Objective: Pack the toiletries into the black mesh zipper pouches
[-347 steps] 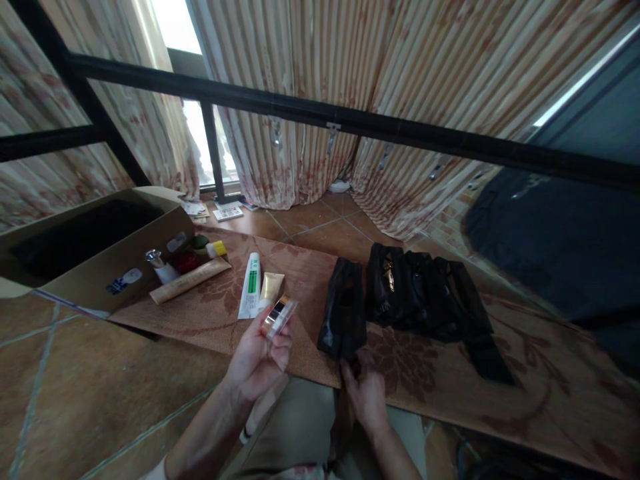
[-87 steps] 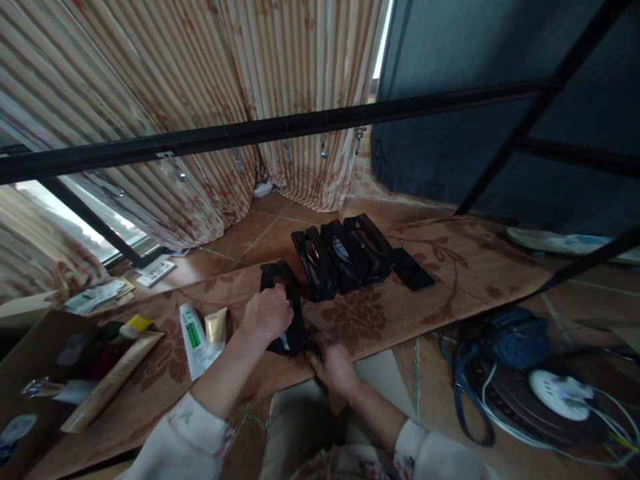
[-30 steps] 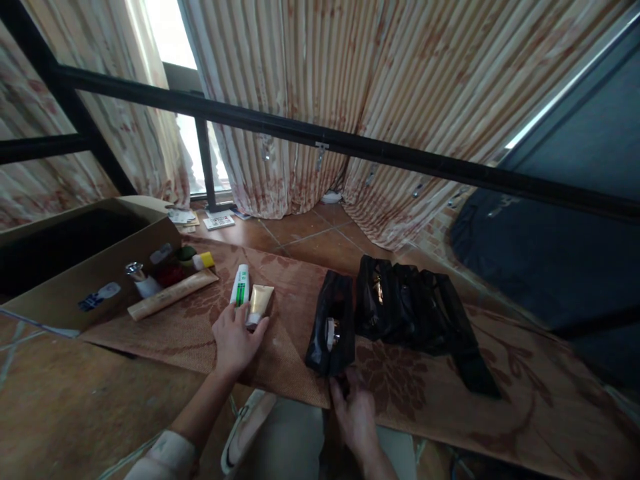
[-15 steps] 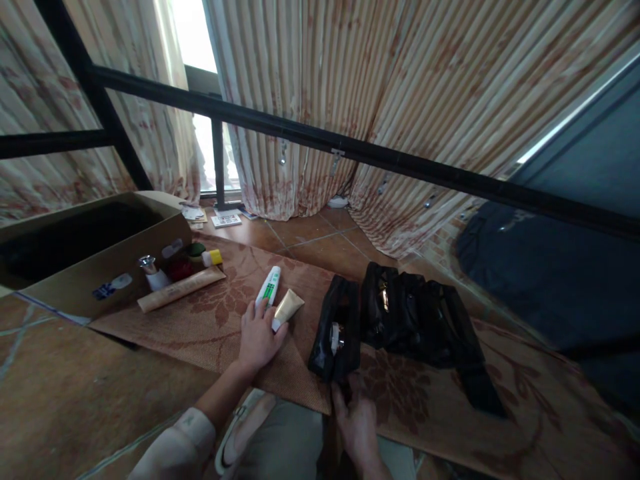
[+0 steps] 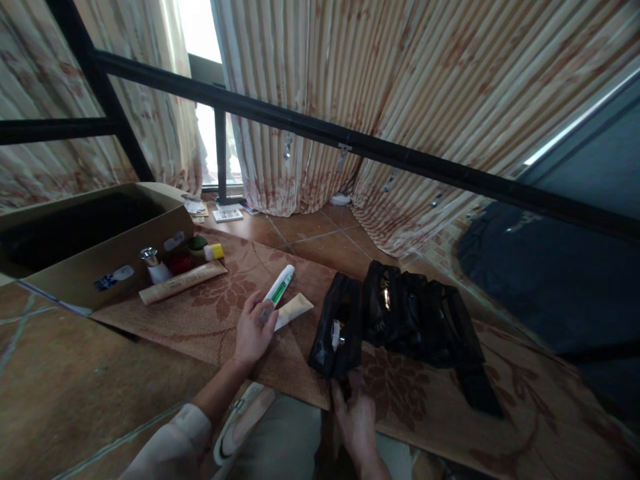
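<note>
My left hand [image 5: 254,332] is closed round the lower end of a white tube with a green label [image 5: 278,288]. Right beside that hand, a cream-coloured tube [image 5: 294,311] lies on the patterned brown mat [image 5: 215,333]. At the near end of a black mesh pouch [image 5: 336,327], my right hand [image 5: 356,410] pinches the pouch's edge, its fingertips partly hidden. A small white and shiny item [image 5: 337,333] shows in the pouch's opening. More black mesh pouches [image 5: 420,317], joined in a row, lie to the right, with a black strap [image 5: 480,390] trailing from them.
On the left stands an open cardboard box [image 5: 115,267]. Along its side are a long beige tube [image 5: 184,283], a white bottle with a silver cap [image 5: 154,263] and a yellow-capped item [image 5: 214,251]. A black metal rail [image 5: 300,123] crosses in front of the curtains [image 5: 320,60].
My left hand has closed on the white and green tube and tilted it, its far end shifting right. The cream tube has turned slightly. My right hand stays at the pouch.
</note>
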`<state>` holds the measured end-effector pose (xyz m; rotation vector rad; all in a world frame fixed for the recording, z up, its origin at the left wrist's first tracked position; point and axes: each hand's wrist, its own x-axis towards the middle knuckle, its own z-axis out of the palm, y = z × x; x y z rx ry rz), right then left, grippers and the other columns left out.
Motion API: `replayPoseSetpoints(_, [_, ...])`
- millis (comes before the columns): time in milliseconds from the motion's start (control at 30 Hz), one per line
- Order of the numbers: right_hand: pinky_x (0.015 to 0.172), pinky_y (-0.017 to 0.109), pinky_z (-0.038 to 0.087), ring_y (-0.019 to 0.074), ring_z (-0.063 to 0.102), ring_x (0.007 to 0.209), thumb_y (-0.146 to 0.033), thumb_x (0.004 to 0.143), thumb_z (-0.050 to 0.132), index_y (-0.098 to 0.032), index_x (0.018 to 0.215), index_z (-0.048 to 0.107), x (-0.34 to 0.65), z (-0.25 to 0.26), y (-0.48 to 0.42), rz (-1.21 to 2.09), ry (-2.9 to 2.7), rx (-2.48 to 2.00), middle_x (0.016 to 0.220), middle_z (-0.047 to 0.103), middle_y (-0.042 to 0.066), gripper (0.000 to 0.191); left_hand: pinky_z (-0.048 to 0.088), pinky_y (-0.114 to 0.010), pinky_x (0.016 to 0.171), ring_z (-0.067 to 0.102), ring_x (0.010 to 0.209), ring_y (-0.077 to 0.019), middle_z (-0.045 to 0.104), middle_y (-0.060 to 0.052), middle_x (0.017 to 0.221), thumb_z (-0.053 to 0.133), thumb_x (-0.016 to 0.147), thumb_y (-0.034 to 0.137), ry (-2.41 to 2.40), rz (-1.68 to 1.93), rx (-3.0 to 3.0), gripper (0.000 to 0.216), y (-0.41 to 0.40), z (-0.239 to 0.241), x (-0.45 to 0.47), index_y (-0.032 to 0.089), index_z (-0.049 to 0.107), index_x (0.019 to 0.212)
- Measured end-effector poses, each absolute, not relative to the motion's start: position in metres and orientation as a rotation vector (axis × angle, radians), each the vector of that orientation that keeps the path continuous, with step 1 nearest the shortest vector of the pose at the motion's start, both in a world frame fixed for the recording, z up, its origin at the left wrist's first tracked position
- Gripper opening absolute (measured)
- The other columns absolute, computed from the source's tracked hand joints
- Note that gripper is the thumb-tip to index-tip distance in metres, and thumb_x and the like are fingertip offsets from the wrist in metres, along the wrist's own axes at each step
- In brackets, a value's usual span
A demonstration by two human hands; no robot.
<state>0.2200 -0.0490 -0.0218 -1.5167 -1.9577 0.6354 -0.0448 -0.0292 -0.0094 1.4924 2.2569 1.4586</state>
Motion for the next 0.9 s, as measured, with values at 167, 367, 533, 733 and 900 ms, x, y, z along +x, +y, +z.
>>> replayPoseSetpoints(167, [0.064, 0.028, 0.047, 0.019, 0.063, 0.071, -0.044, 0.09, 0.044, -0.02, 0.089, 0.062, 0.22, -0.02, -0.05, 0.642, -1.953, -1.526, 0.083, 0.066, 0.007, 0.03, 0.05, -0.034, 0.082, 0.065, 0.092, -0.0219, 0.068, -0.007, 0.102, 0.056, 0.079, 0.029, 2.042, 1.463, 1.255, 0.039, -0.029, -0.011, -0.047, 0.018, 0.057, 0.116])
replayPoseSetpoints(367, [0.066, 0.028, 0.047, 0.02, 0.064, 0.075, -0.043, 0.09, 0.045, -0.019, 0.093, 0.062, 0.219, -0.02, -0.05, 0.642, -1.968, -1.524, 0.087, 0.068, 0.008, 0.03, 0.046, -0.033, 0.074, 0.066, 0.082, -0.0252, 0.072, -0.008, 0.092, 0.061, 0.071, 0.026, 2.14, 1.168, 1.252, 0.04, -0.017, -0.006, -0.051, 0.017, 0.063, 0.11])
replayPoseSetpoints(533, [0.068, 0.028, 0.047, 0.0196, 0.064, 0.077, -0.042, 0.09, 0.045, -0.019, 0.094, 0.063, 0.219, -0.02, -0.05, 0.637, -1.968, -1.524, 0.089, 0.068, 0.008, 0.03, 0.042, -0.027, 0.059, 0.061, 0.063, -0.0204, 0.068, -0.002, 0.066, 0.064, 0.065, 0.028, 1.837, 1.21, 1.068, 0.018, -0.008, -0.007, -0.064, 0.016, 0.068, 0.078])
replayPoseSetpoints(733, [0.066, 0.028, 0.047, 0.0192, 0.064, 0.075, -0.043, 0.09, 0.046, -0.019, 0.096, 0.063, 0.22, -0.02, -0.05, 0.614, -1.959, -1.518, 0.088, 0.067, 0.007, 0.031, 0.038, -0.024, 0.051, 0.053, 0.054, -0.0146, 0.062, 0.001, 0.062, 0.064, 0.067, 0.037, 1.6, 1.394, 0.87, 0.027, -0.013, -0.008, -0.068, 0.014, 0.066, 0.082])
replayPoseSetpoints(900, [0.063, 0.028, 0.046, 0.0184, 0.063, 0.071, -0.042, 0.09, 0.045, -0.019, 0.093, 0.062, 0.22, -0.02, -0.05, 0.626, -1.979, -1.534, 0.082, 0.066, 0.006, 0.029, 0.045, -0.026, 0.058, 0.059, 0.061, -0.0159, 0.066, 0.0, 0.071, 0.068, 0.068, 0.038, 1.415, 1.497, 0.769, 0.031, -0.024, 0.002, -0.066, 0.015, 0.061, 0.088])
